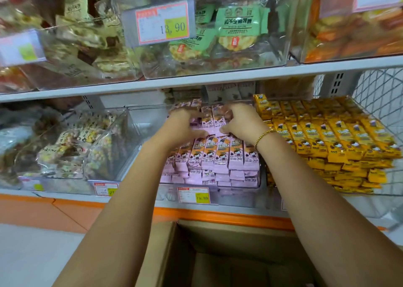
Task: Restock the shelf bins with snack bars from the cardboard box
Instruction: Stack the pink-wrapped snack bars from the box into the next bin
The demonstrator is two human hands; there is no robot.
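Two hands in the middle bin [237,196] – what have they got?

One batch of pink snack bars [212,118], a short row standing side by side. The left hand [185,123] and the right hand [242,123] clamp it from either end, fingers curled over the top of the wrappers, the right thumb low against the near side. The left hand is blurred, so I can't say more of its fingers than that.

And where is the batch?

At the back of that bin, just above the bars already laid there, touching or nearly so; I can't tell which. In front of it a full row of the same bars stands upright, with more stacked flat below.

So which step is this?

Placing, I'd judge: the batch is over its spot and not yet let go.

What does the next move call for?

Setting the row down square behind the front row, then loosening both hands together so the end bars don't topple. After that, back to the cardboard box [170,254], which sits below the bin and in front of it; what shows of its inside is bare cardboard, so little may be left
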